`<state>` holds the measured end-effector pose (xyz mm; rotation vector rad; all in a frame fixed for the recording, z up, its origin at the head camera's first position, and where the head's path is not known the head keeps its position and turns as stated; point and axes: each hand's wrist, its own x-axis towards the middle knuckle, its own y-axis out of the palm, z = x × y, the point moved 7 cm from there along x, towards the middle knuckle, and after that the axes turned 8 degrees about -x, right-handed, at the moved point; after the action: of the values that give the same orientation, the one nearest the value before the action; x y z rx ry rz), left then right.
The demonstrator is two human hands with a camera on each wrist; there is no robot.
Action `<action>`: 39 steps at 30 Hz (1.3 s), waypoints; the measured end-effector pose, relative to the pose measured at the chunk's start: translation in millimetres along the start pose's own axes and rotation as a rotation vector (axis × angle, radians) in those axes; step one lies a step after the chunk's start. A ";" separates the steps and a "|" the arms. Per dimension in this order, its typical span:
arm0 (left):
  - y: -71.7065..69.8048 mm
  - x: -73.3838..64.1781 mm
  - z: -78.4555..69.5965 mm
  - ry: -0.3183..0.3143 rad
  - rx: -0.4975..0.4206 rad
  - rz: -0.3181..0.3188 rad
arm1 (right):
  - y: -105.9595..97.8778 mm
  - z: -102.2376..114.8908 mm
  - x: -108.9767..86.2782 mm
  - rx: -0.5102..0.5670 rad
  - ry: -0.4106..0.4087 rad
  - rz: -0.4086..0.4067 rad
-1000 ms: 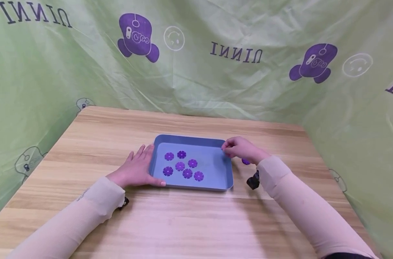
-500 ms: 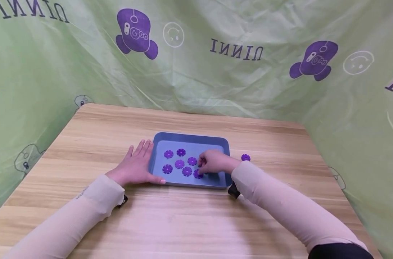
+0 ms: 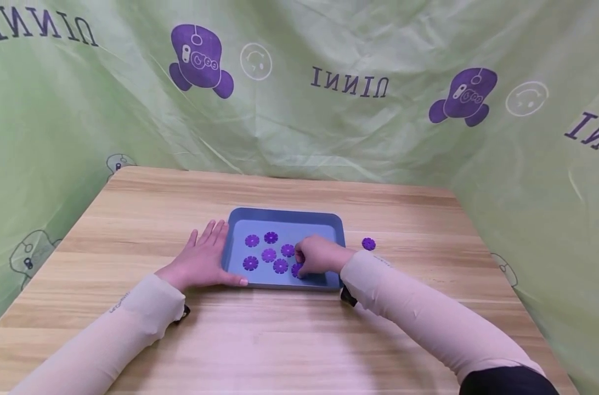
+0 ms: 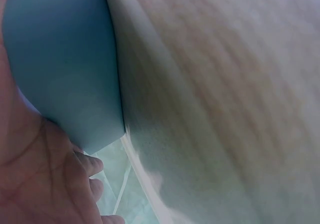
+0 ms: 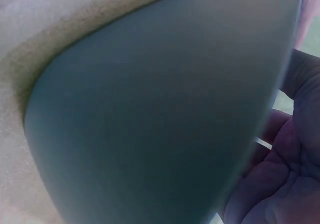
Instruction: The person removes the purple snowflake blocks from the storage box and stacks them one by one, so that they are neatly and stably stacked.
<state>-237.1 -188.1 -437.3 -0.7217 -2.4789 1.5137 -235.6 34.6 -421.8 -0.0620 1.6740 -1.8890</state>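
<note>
My left hand (image 3: 201, 260) rests spread against the left end of a blue tray (image 3: 334, 219), thumb along the front rim. In the left wrist view, the palm (image 4: 40, 179) lies beside the tray's outer wall (image 4: 65, 59). Inside the tray lie several purple notched building discs (image 3: 250, 263). My right hand (image 3: 321, 255) reaches in over the right rim, fingers curled and thumb at a purple disc (image 3: 295, 270), which the fingertips partly cover. In the right wrist view, the tray wall (image 5: 150, 109) hides the fingertips; the curled fingers (image 5: 265, 179) show behind it.
One more purple disc (image 3: 368, 243) lies on the wooden table (image 3: 280, 340) to the right of the tray. A green printed cloth (image 3: 280, 126) hangs behind and at both sides of the table. Black wrist cameras sit under both sleeves.
My right hand has moved from the tray's right rim leftward and down to the discs, uncovering the disc on the table. The left hand has stayed at the tray's left end.
</note>
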 end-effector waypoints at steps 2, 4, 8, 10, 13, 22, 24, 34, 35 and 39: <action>0.0 0.1 0.6 0.001 -0.003 -0.005 | -0.4 1.0 -0.7 0.002 0.006 0.007; 0.4 0.1 1.5 0.001 -0.003 -0.009 | -0.1 1.3 -1.5 0.016 0.008 0.015; 1.6 -0.1 2.4 -0.001 -0.004 -0.008 | -0.7 0.9 -4.3 0.051 -0.026 0.013; 1.9 -0.3 2.6 -0.003 -0.008 -0.009 | -2.9 0.0 -6.0 0.062 -0.052 0.004; 1.6 -1.1 2.5 -0.008 -0.017 -0.007 | -7.7 -3.0 -8.1 0.066 -0.082 -0.015; -0.4 -1.3 -1.1 -0.002 -0.007 -0.006 | -27.5 -23.1 -15.4 0.071 -0.057 -0.037; -0.6 -1.8 -0.8 -0.005 -0.006 -0.007 | -33.3 -29.7 -16.9 0.102 -0.042 -0.054; -0.1 -1.3 0.4 -0.012 -0.001 -0.003 | -47.9 -70.4 -25.8 0.286 0.026 -0.134; -0.3 -1.3 -0.1 -0.012 0.000 -0.003 | -49.0 -74.6 -26.4 0.305 0.031 -0.147; -1.5 -0.7 -1.6 -0.005 -0.008 -0.011 | -52.7 -90.4 -29.6 0.405 0.056 -0.176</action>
<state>-236.5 -187.7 -435.2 -0.7049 -2.4898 1.5053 -270.5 129.4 -381.3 0.0073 1.3254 -2.3478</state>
